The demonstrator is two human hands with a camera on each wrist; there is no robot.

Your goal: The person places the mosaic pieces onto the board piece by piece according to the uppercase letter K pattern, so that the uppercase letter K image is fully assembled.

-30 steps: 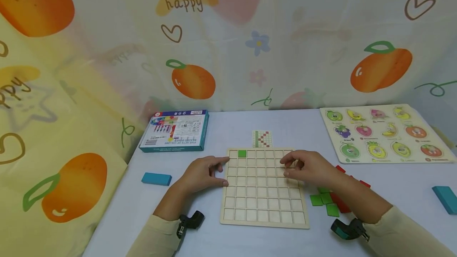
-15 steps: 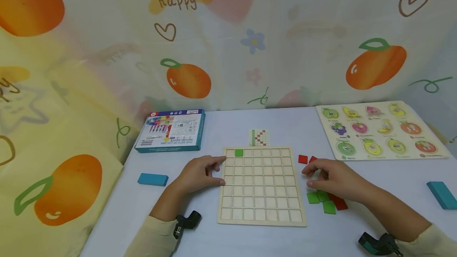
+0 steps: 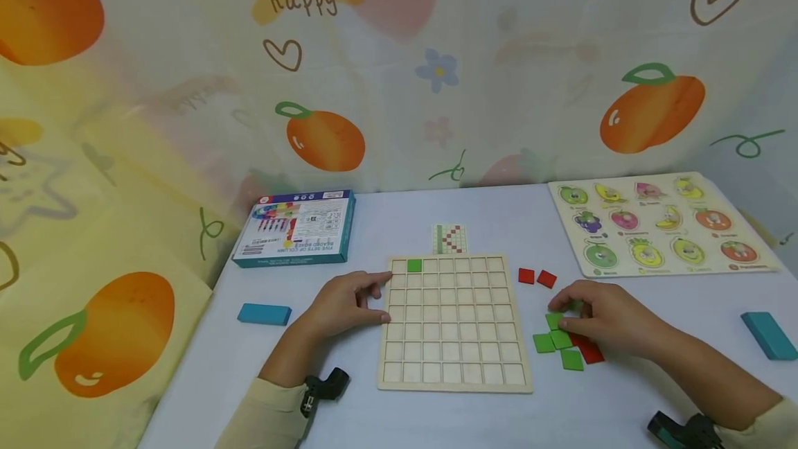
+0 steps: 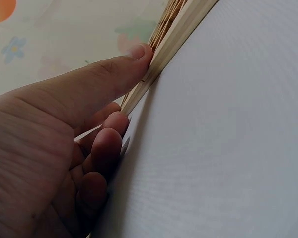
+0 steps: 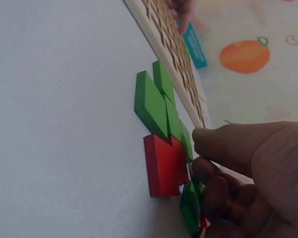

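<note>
A wooden grid board (image 3: 455, 391) lies flat on the table, one green square tile (image 3: 414, 265) seated in its top row. My left hand (image 3: 349, 303) touches the board's left edge with the tips of thumb and index finger, spread apart along it; its other fingers are bent under the palm in the left wrist view. Beyond the board's right side, my right hand (image 3: 607, 310) hovers over a loose pile of green tiles (image 3: 571, 359) and red tiles (image 5: 164, 166). Its thumb and bent fingers reach down among the tiles, partly hiding some, with no tile visibly gripped.
Two red tiles (image 3: 526, 276) lie apart from the pile. A small pattern card (image 3: 449, 239) is behind the board. Around it are a boxed set (image 3: 299, 227), a fruit picture board (image 3: 661, 227), a blue block (image 3: 264, 314) at left and a teal block (image 3: 768, 335) at right.
My right hand has moved from over the board's upper right to the tile pile, uncovering two red tiles. The left hand keeps its place at the board's edge. The head view has shifted slightly.
</note>
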